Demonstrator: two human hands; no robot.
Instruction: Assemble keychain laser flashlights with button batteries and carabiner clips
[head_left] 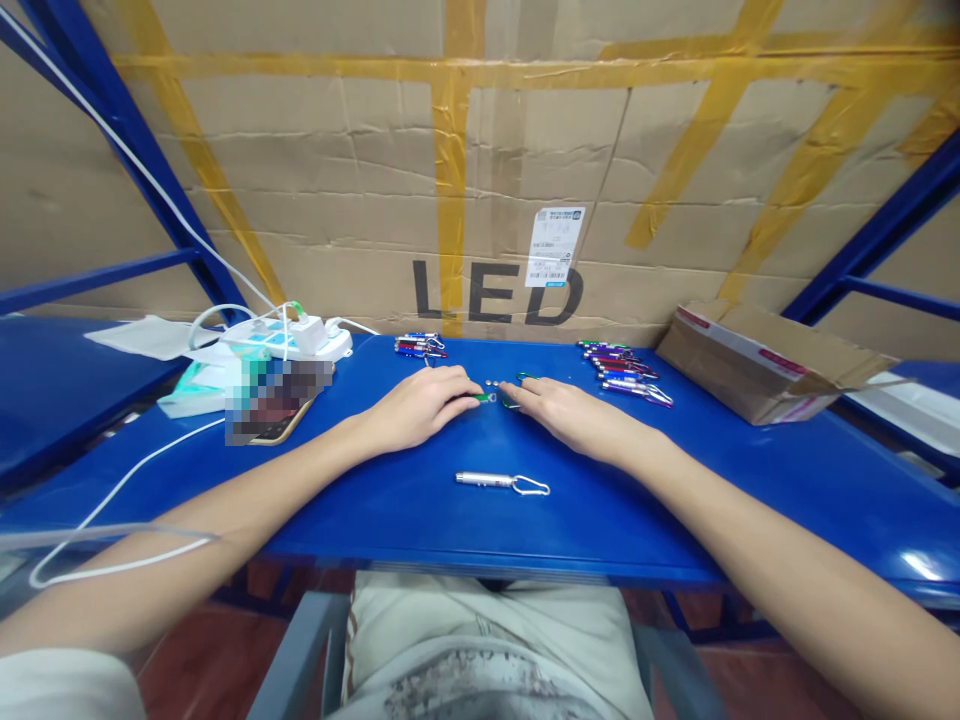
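My left hand [421,410] is closed around a green mini flashlight barrel [483,397], whose end pokes out past the fingertips toward the right. Two or three small silver button cells [491,383] lie on the blue table just beyond that end. My right hand [568,416] is palm down, its fingers stretched toward the cells. Parts of a green carabiner clip [531,377] show on either side of these fingers; the rest is hidden under them. Nearer to me, a silver mini flashlight [487,480] with a carabiner lies flat.
Mini flashlights with clips lie in a small group [420,346] at the back and a larger row [624,372] at the right. A cardboard box [772,360] stands far right. Leftward are a phone [289,405], a tissue pack [199,385] and a power strip [330,342] with white cables.
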